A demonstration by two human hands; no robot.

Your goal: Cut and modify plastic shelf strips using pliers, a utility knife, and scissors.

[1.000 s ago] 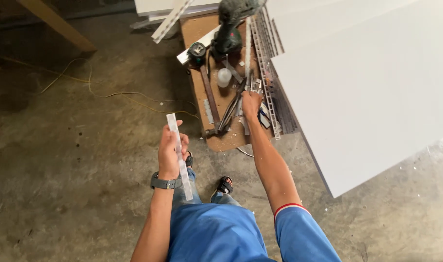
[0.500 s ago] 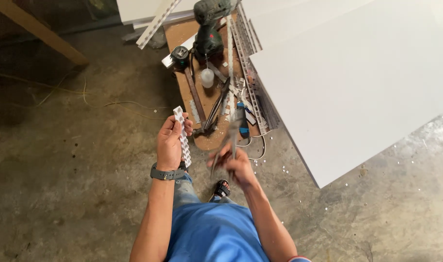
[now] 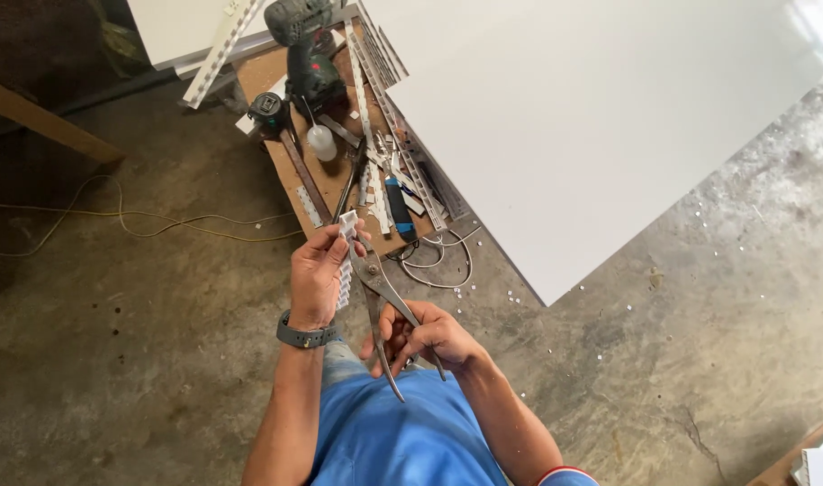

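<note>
My left hand [image 3: 319,273] holds a short white perforated strip [image 3: 345,270] upright in front of me; a dark watch sits on that wrist. My right hand [image 3: 423,336] grips the long handles of metal snips [image 3: 375,297], whose jaws reach up to the strip near its upper end, close to my left thumb. Both hands are over my lap, above blue clothing, just short of the low wooden board [image 3: 290,76].
The board carries a cordless drill [image 3: 308,45], a small white bottle [image 3: 321,141], a tape measure [image 3: 266,110], a blue-handled tool [image 3: 398,205] and several white strips. A big white panel [image 3: 592,117] lies to the right. A yellow cord [image 3: 141,216] runs across the concrete floor.
My right hand drew back from the board with the snips and brought them up to the strip. My left hand kept the strip and shifted slightly.
</note>
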